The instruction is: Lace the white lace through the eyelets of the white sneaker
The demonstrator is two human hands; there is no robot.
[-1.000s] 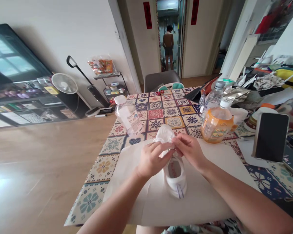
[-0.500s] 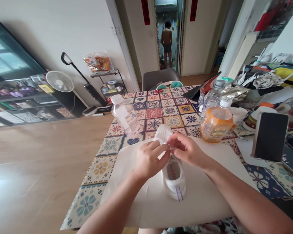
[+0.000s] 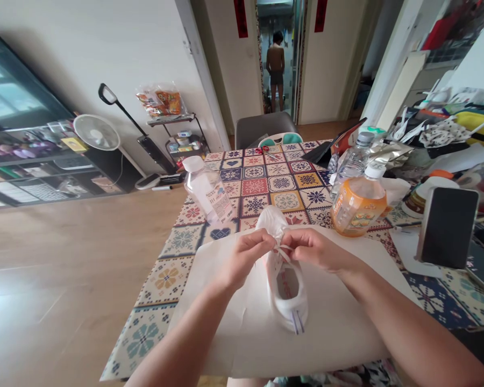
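A white shoe [image 3: 287, 310] rests on a pale mat [image 3: 326, 333], its toe pointing away from me and its heel, with blue stripes, toward me. The white shoelace [image 3: 283, 250] crosses in a bow-like shape over the shoe's tongue. My left hand [image 3: 248, 252] pinches the lace at the left side of the crossing, thumb against forefinger. On the right side, my right hand [image 3: 312, 248] is closed on the other part of the lace, its fingertips partly hiding it. Both hands sit just above the shoe's opening.
A clear bottle [image 3: 210, 196] stands left of the mat. To the right are an orange-labelled bottle [image 3: 358, 207], a clear bottle [image 3: 353, 156] and a propped phone [image 3: 447, 228]. Red-handled scissors [image 3: 266, 152] lie at the far end. A person [image 3: 275, 70] stands in a distant doorway.
My hands have moved apart, left hand to the left and right hand slightly right. The crossed lace between them now shows, where before the fingers were bunched together over it.
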